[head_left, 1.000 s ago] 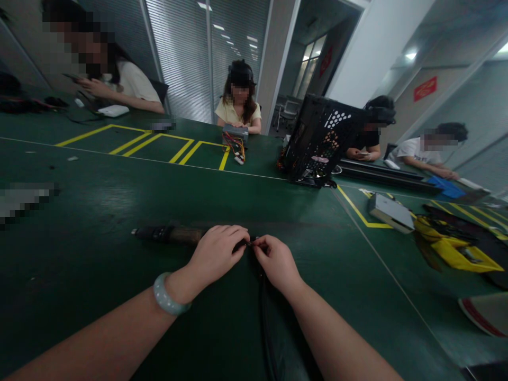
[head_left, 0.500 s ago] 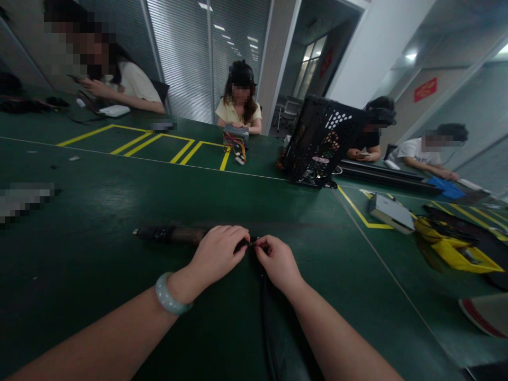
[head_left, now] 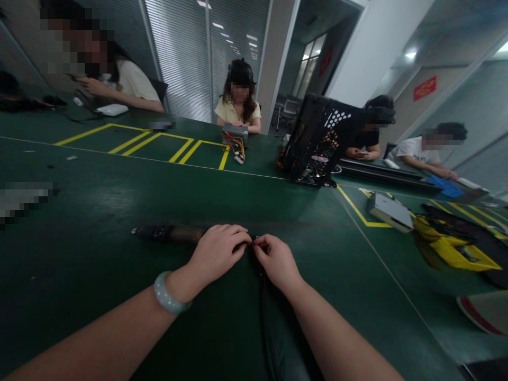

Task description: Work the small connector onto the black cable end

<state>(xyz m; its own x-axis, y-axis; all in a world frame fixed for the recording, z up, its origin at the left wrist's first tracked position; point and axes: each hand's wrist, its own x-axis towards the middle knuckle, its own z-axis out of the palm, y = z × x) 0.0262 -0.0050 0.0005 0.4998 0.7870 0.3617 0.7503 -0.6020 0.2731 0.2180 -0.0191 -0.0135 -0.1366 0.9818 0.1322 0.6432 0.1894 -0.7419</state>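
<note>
Head view, fingertips: a tiny shiny bit showed between them half a second ago; now it is harder to see. The hands have hardly moved, so the work is at the same spot.
Left hand (head_left: 219, 251): bent over the end of the dark stick-like tool (head_left: 169, 233). Its fingers curl, but I cannot tell if they grip.
Right hand (head_left: 278, 262): its fingers pinch a small dark bit (head_left: 253, 241), too little to name.
Dark tool: lies on the green surface (head_left: 119, 296), tip pointing left.
Black cord (head_left: 262, 307): runs from near the right hand toward the person.
In the way: the left hand hides part of the tool.
Around: a big black case (head_left: 321, 140) stands farther off. A silver box (head_left: 391, 211) and a yellow thing (head_left: 462, 254) are at the right. Across sits a person (head_left: 238, 112) behind a gray box with wires (head_left: 236, 132).
</note>
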